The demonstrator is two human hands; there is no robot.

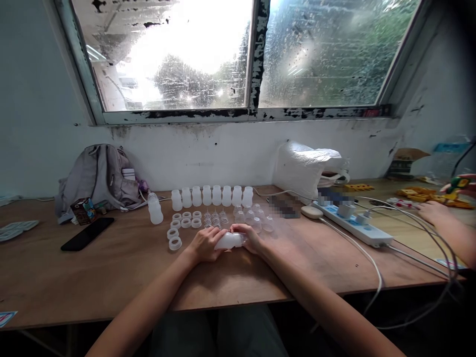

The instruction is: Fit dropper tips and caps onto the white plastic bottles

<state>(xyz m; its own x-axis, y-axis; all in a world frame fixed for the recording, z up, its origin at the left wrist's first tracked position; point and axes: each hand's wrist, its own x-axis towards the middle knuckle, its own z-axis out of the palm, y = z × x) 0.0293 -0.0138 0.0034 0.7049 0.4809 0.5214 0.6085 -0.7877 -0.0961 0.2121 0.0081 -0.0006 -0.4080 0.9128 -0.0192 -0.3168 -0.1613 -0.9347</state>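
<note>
A frosted white baby bottle (227,241) lies sideways between my hands, just above the table. My left hand (208,244) is wrapped round its base end. At the other end, my right hand (250,237) grips the clear cap (243,237). Beyond them stands a row of frosted bottle bodies (216,195). Several white collar rings (174,243) lie to the left of my hands. Behind my hands are clear nipples (215,218), and clear dome caps (256,224) stand to their right. One assembled bottle (155,208) is upright at the left of the row.
A grey backpack (98,181) and a black phone (88,234) are on the left. To the right are a white power strip (353,225) with looping cables and a white plastic bag (299,168). Another person's hand (431,213) is at far right, near yellow parts (416,193).
</note>
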